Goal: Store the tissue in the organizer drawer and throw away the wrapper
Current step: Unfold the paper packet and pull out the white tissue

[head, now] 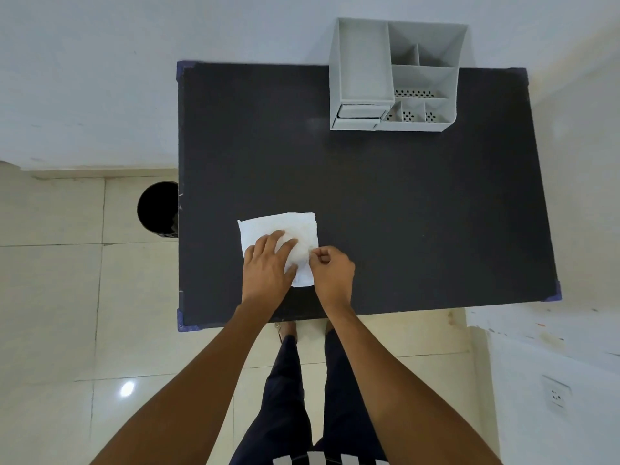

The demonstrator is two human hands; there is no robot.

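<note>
early stage. tissue [280, 229] in its wrapper lies flat near table [402, 213] front edge. left hand [268, 263] open, pressing it down; right hand [330, 268] pinching wrapper edge. organizer [365, 78] drawer [359, 117] looks shut; bin [157, 209] on floor left. storing and discarding both remain.

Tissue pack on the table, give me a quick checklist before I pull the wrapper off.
1. Left hand flat on the tissue pack, pinning it: ok.
2. Right hand pinching the pack's right edge: ok.
3. Wrapper already torn open: cannot tell.
4. Organizer drawer open wide enough to take the tissue: not ok, looks only slightly out.
5. Black bin on the floor left of the table, mouth open: ok.
</note>
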